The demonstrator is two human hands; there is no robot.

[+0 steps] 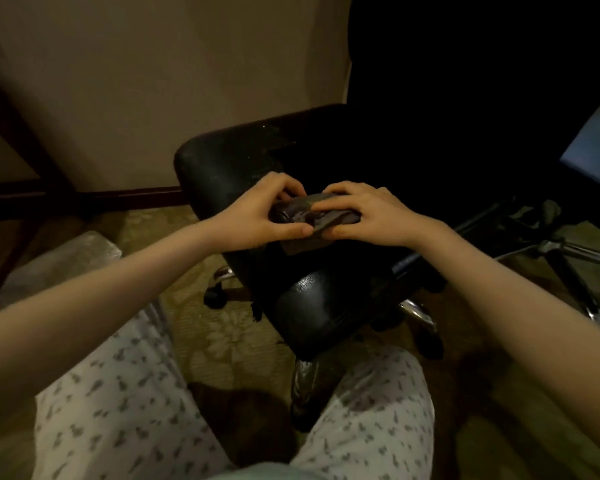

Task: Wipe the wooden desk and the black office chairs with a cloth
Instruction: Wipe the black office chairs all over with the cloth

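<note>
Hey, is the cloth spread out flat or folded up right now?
Folded up. The cloth is a creased wad pinched between the left hand and right hand over the chair seat.

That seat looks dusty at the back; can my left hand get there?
Probably yes: the left hand, holding the cloth with the right hand, is just short of the dusty patch; nothing lies between.

One left hand (257,216), one right hand (371,218), one cloth (312,216), one black chair seat (222,168)
</note>
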